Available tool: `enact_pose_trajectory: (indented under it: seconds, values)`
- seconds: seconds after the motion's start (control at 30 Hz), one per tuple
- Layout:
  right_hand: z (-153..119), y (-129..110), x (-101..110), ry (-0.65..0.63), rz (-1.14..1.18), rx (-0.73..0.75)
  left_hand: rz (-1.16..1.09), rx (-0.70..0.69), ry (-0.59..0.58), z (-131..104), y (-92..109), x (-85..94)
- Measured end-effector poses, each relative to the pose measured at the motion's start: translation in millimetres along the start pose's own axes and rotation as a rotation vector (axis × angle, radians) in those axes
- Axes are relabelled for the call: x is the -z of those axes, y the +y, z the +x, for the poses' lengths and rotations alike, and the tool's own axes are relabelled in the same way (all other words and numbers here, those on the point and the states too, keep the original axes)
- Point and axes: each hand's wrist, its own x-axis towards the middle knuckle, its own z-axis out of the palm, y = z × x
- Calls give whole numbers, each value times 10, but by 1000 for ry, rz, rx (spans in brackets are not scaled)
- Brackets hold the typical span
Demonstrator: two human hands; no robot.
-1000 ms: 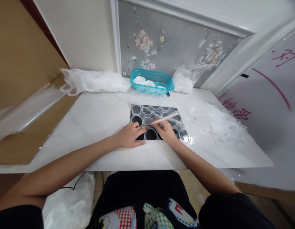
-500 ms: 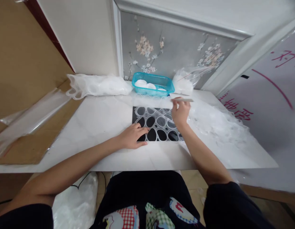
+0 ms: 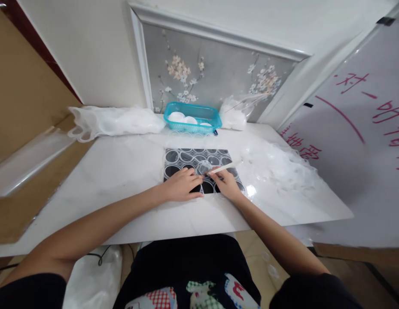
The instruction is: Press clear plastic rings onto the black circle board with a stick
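A black sheet (image 3: 207, 187) lies on the white table, covered by a clear film with rows of whitish rings. My left hand (image 3: 184, 184) rests flat on its left front part, fingers spread. My right hand (image 3: 224, 182) is closed on a thin white stick-like tool (image 3: 222, 167), which slants up to the right over the sheet. The fingertips of both hands are close together near the middle of the sheet. What lies directly under my fingers is hidden.
Behind the sheet stands a blue basket (image 3: 193, 127) with white discs. Clear ring film (image 3: 117, 120) lies at the back left, a plastic bag (image 3: 233, 113) at the back right. Crumpled film scraps (image 3: 279, 165) cover the table's right side. A whiteboard (image 3: 357, 171) stands at the right.
My right hand has come down and toward me, close to my left hand, with the white tool now slanting across the sheet. The film strip it was lifting is lower. The view has shifted.
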Motion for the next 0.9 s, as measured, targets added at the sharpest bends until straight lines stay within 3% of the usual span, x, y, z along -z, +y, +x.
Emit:
enact_pose_trajectory:
  seconds: [0.33,0.73,0.83,0.9]
  values:
    - [2,20,0,19,-38,18,6,25,2,3,4,-81]
    - [-40,-130,-43,-138,-647,371,-87,57,-26,22,2,-54]
    - [110,-109,-43,-174,-682,422,-86,88,-50,29,-8,-52]
    - [327,-63,56,-111,-658,351,-110,101,-53,29,-15,-52]
